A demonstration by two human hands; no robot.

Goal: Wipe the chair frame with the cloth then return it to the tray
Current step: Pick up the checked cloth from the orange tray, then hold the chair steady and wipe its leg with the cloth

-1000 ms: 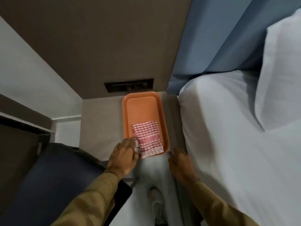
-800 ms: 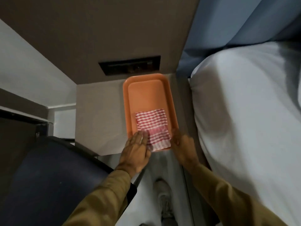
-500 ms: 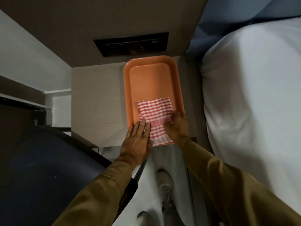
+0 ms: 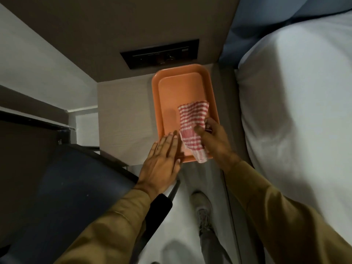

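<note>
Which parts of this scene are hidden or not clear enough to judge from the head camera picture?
- Chair frame: mostly hidden by the dark seat and left sleeve.
- Cloth: right edge covered by the right hand.
- Tray: near-left corner under the left hand.
- Wall panel: markings too small and dark.

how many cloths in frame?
1. The red-and-white checked cloth is over the near right part of the orange plastic tray, pinched by the right hand. None other visible.
</note>
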